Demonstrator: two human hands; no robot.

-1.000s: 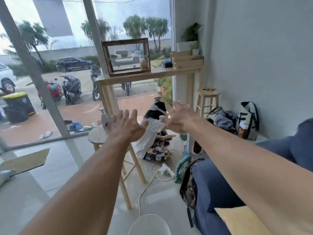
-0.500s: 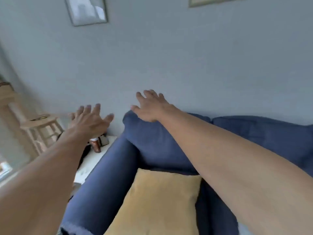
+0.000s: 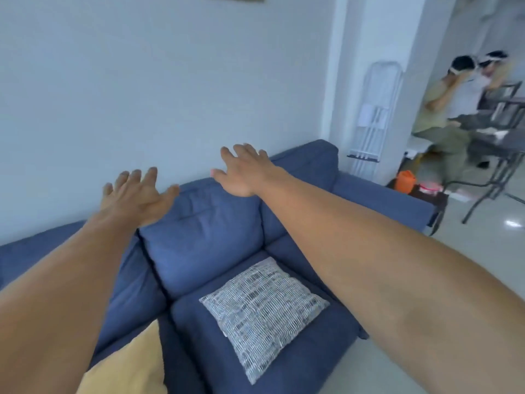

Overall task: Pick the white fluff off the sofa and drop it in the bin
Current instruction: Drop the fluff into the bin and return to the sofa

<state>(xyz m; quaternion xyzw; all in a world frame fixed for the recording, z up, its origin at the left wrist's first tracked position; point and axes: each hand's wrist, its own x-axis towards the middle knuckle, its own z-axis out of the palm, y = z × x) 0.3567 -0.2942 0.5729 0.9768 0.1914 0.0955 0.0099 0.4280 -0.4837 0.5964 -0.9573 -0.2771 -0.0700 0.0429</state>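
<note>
Grip, left hand and right hand: both grips are apart, with the fingers spread, nearly straight, and holding nothing. Both arms reach forward over the blue sofa. The hands hang in front of the top of its back cushions, the left nearer the wall and the right further along. Whether the right fingertips brush the fabric cannot be told.

A grey patterned cushion lies flat on the seat. The corner of a yellow cushion shows at the lower edge, apart from the grey one.

No white fluff can be made out on the upholstery in view, and the arms hide part of the seat. The bin is not in view.

Beyond the sofa's far arm a white rack leans at a pillar. An orange container stands near it, and two people sit further off.

Step in hand, as judged: the search for the fluff, with nothing yet picked, so the task appears to be at its start.

The next move calls for finding a tuft, perhaps under or beside the cushions. One hand then lowers to it and closes thumb and forefinger in a fine pinch, since fluff is light and likely to cling to the weave. The bin must then be found by turning away from the sofa.
</note>
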